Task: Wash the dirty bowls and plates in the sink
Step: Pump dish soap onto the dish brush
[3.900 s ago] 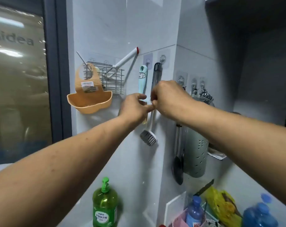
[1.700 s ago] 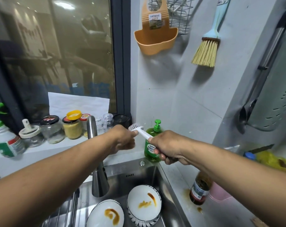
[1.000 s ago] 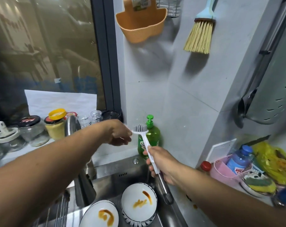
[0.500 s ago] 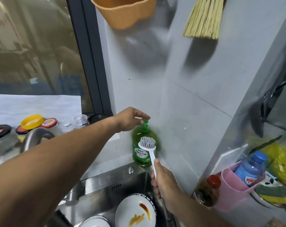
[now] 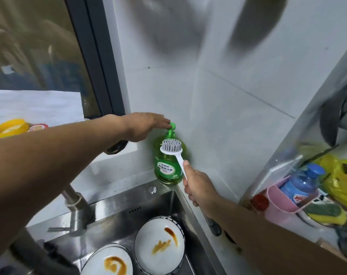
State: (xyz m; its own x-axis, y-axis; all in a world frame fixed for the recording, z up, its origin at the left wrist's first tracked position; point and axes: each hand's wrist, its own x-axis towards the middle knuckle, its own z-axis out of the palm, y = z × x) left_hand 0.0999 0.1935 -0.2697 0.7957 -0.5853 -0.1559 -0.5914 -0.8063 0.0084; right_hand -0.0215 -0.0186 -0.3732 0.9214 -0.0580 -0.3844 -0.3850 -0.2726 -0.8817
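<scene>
Near the centre of the frame the left hand (image 5: pixel 143 126) reaches in from the left with its fingers extended, their tips resting on the green pump head of the dish soap bottle (image 5: pixel 168 165); nothing is clasped in it. The bottle stands upright in the corner where the two grey tiled walls meet, just behind the back rim of the steel sink (image 5: pixel 158 203). The right hand (image 5: pixel 198 189) comes up from the lower right and grips the white handle of a dish brush (image 5: pixel 173 149), fingers wrapped round it and the thumb lying along the shaft. The brush's grey bristle head sits in front of the bottle's shoulder, just below the pump. In the sink at the bottom centre lie two white dishes streaked with brown sauce: a bowl (image 5: pixel 159 245) to the right and a plate (image 5: pixel 109 262) lower left, its edge cut by the frame. The steel faucet (image 5: pixel 77 207) rises at lower left, partly behind the left forearm. At left, a yellow jar lid (image 5: pixel 11 127) shows on the ledge below a dark window. On the counter at the right edge stand a pink cup (image 5: pixel 277 205) holding a blue bottle (image 5: pixel 301 185), and a yellow bag (image 5: pixel 341 179) behind them.
</scene>
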